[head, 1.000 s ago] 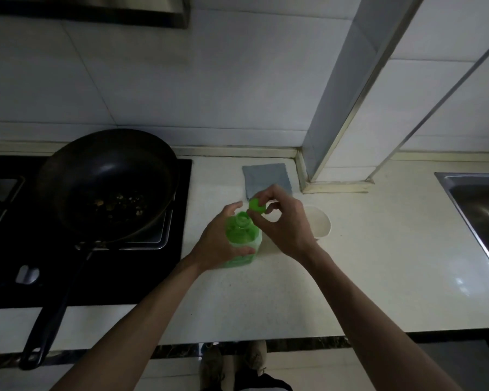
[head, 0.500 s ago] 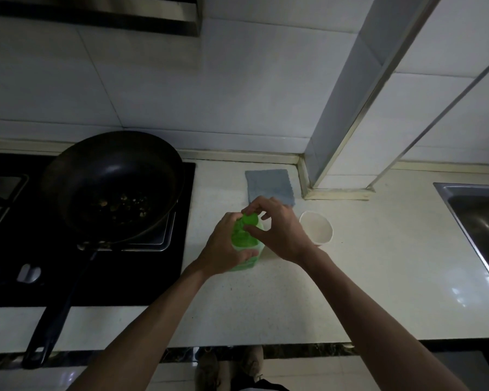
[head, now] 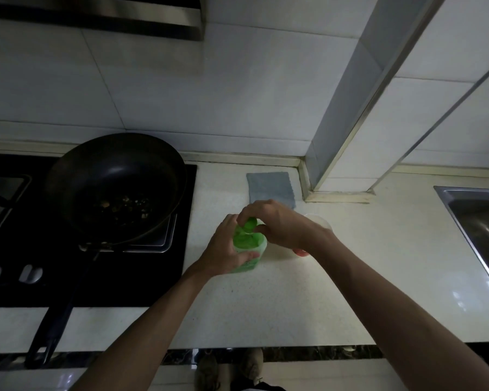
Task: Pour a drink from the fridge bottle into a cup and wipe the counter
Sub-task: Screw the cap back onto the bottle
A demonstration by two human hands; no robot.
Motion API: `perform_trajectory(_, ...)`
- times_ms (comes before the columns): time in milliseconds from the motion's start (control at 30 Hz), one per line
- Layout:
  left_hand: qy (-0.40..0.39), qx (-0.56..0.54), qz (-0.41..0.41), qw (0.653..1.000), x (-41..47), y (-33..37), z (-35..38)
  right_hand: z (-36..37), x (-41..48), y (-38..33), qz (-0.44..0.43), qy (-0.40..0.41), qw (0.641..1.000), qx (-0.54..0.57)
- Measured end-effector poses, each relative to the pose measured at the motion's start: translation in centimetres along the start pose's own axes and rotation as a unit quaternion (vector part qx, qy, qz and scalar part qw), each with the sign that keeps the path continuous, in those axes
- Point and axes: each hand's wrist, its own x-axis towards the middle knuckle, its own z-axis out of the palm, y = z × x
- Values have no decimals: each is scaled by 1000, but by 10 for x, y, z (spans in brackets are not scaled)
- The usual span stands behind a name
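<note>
A green plastic bottle (head: 249, 246) stands upright on the white counter (head: 294, 300). My left hand (head: 226, 249) is wrapped around its body. My right hand (head: 277, 224) pinches the green cap (head: 250, 223) on top of the bottle's neck. A white cup (head: 321, 221) stands just right of the bottle, mostly hidden behind my right wrist. A folded grey-blue cloth (head: 270, 187) lies flat on the counter behind the bottle, near the wall.
A black frying pan (head: 113, 187) with food bits sits on the black stove (head: 141, 275) at the left, its long handle (head: 54, 320) reaching over the counter's front edge. A steel sink (head: 480, 221) is at the right. A tiled pillar (head: 347, 148) stands behind.
My right hand has brought the green cap from just above the bottle down onto its neck. The left hand keeps its hold on the bottle.
</note>
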Motion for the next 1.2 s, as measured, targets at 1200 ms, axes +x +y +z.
perform_trajectory(1200, 8, 21, -22, 1000, 0, 0, 3, 6, 6, -12, 4, -3, 988, -155)
